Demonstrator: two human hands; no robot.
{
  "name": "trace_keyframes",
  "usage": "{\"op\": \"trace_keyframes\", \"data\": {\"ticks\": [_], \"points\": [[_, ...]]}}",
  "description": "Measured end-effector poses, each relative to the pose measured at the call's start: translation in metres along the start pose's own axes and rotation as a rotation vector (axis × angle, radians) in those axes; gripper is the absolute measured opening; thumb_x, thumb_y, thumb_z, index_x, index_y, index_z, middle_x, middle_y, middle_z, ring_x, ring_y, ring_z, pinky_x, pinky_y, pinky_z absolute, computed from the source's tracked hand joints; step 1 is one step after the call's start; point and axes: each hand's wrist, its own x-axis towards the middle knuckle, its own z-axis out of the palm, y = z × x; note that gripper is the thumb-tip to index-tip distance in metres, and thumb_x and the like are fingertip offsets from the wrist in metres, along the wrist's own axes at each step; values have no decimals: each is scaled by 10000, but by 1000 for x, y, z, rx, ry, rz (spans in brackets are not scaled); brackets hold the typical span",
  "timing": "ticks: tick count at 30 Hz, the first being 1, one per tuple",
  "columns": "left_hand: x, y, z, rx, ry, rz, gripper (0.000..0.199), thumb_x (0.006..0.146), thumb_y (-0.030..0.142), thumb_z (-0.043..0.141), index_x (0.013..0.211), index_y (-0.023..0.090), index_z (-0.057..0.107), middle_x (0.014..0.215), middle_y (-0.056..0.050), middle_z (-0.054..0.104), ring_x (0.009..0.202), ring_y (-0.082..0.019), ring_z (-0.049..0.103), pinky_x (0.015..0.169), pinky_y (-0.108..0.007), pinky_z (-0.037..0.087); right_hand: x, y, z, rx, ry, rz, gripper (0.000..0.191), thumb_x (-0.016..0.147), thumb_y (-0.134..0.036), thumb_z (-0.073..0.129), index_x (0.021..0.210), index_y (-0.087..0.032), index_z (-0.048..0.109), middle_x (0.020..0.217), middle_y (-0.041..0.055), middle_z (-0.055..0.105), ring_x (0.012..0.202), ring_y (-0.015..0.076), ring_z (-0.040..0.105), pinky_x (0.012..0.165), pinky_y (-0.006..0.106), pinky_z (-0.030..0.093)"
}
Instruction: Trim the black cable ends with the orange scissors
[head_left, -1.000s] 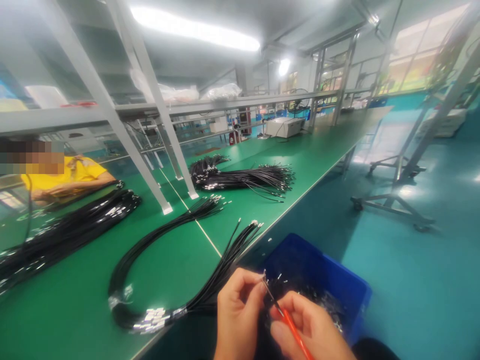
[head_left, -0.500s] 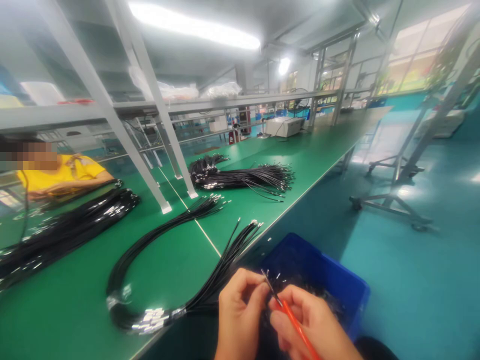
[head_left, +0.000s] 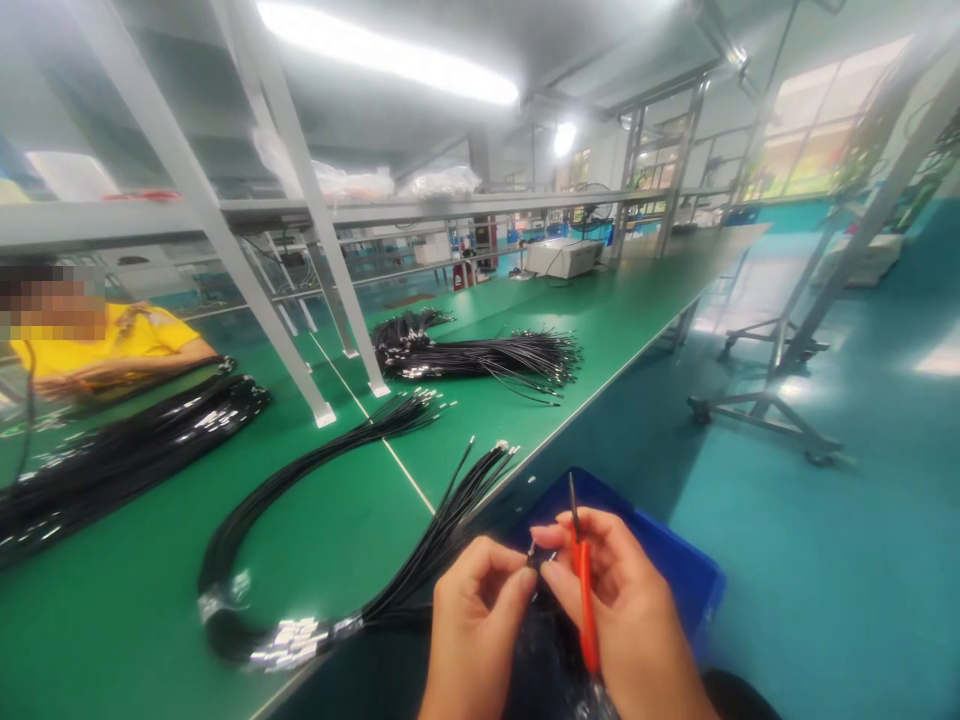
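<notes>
My left hand (head_left: 480, 610) is closed in a pinch on the end of a thin black cable (head_left: 531, 563), whose small pale tip sticks up past the fingertips. Close by on the right, my right hand (head_left: 630, 600) is wrapped round a pair of scissors (head_left: 587, 610) with orange handles. Their dark blades point upward, away from the cable end. The right thumb and forefinger reach toward that tip; whether they touch it I cannot tell. Behind my left hand, a bundle of black cables (head_left: 262, 515) curves across the green table (head_left: 330, 560), its near end running over the edge.
A blue bin (head_left: 675, 560) stands below my hands, beside the table edge. More black cable bundles (head_left: 487, 358) lie farther back and at the left (head_left: 135, 460). Metal shelf posts (head_left: 345, 290) rise from the table. A person in yellow (head_left: 150, 335) sits across.
My right hand has turned the scissors upright, drawing their blades away from the cable end. Its thumb and forefinger have come toward the tip. My left hand keeps its pinch.
</notes>
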Motion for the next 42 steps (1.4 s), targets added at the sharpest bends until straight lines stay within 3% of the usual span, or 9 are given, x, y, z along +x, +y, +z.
{"op": "trace_keyframes", "data": {"ticks": [5,11,16,19,25,28,35,42], "points": [[0,1,-1,7,-13,0,121,745,237,638,648,166,640,607,0,629,562,-145,543,534,-216,426,8,-1,6,-39,-36,-31,202,697,-245,675,851,-228,545,711,-8,661,675,170,650,637,253,534],[-1,0,-1,-12,-19,-5,113,747,222,638,652,161,645,621,-5,635,573,-142,549,546,-217,436,5,11,5,-126,-19,-86,177,749,-219,630,895,-238,533,758,-10,646,686,160,635,638,245,519],[2,-3,-6,-114,-26,-50,118,725,233,665,647,152,629,578,19,604,510,-105,509,505,-193,422,4,11,5,-131,-17,-19,170,718,-229,638,860,-225,544,715,-6,641,674,176,632,631,264,507],[3,-2,-10,-166,-29,-61,125,721,246,678,657,150,628,568,27,588,497,-95,501,490,-184,419,-3,6,2,-91,-14,89,221,684,-276,673,863,-220,555,664,-23,618,582,152,591,530,237,466],[3,4,-11,-234,78,-46,110,706,255,700,664,163,658,585,33,593,508,-93,510,512,-188,435,-20,2,-5,66,-318,343,323,617,-401,735,787,-189,561,564,-50,541,413,71,421,397,187,336],[1,5,-11,-258,101,-33,97,700,249,704,660,168,669,613,23,618,513,-93,513,518,-191,445,-23,3,-4,99,-397,457,331,628,-424,720,756,-173,548,511,-53,526,377,40,348,371,163,235],[0,-3,-12,-231,12,-25,140,722,275,704,668,153,662,622,5,616,555,-133,573,553,-227,476,-21,6,6,6,-310,500,235,607,-304,717,764,-170,605,467,-43,549,337,52,345,333,168,210],[1,-9,-10,-179,12,-15,115,737,263,688,696,156,677,629,1,620,558,-136,567,540,-221,465,-20,2,6,-36,-288,473,206,591,-284,716,706,-176,582,464,-55,532,351,48,343,329,160,219]]}}
